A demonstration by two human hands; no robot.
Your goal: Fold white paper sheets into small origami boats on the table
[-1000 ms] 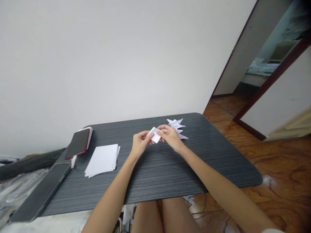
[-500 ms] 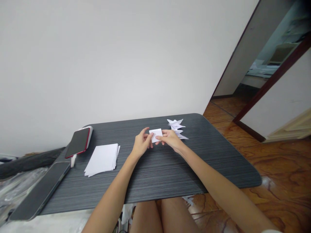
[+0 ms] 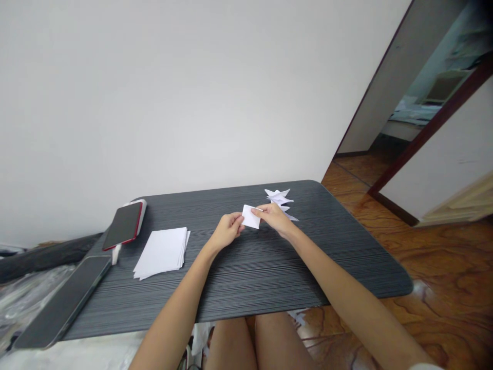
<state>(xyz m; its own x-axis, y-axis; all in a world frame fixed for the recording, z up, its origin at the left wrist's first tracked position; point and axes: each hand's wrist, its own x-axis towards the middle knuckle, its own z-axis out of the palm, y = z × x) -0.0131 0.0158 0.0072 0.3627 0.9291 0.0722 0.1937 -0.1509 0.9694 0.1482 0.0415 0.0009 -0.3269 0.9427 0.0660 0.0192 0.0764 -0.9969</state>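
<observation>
A small folded square of white paper [image 3: 251,218] is held up between my two hands over the dark table. The fingers of my left hand [image 3: 228,229] pinch its left edge. On the other side, the thumb and fingers of my right hand [image 3: 272,216] grip its upper right corner. Just beyond my right hand lie folded white paper shapes [image 3: 278,196] with pointed tips, partly covered by that hand. To the left of my left arm rests a stack of white paper sheets [image 3: 164,251].
The dark wood-grained table [image 3: 262,285] stands against a white wall. At its left are a tablet-like device with a red edge [image 3: 123,226] on a white object and a long dark flat panel [image 3: 67,300]. A wooden floor [image 3: 435,257] shows on the right.
The paper square has turned slightly clockwise and shifted a little to the right. My left hand's fingers have closed into a pinch at its edge; my right thumb has moved up to the corner.
</observation>
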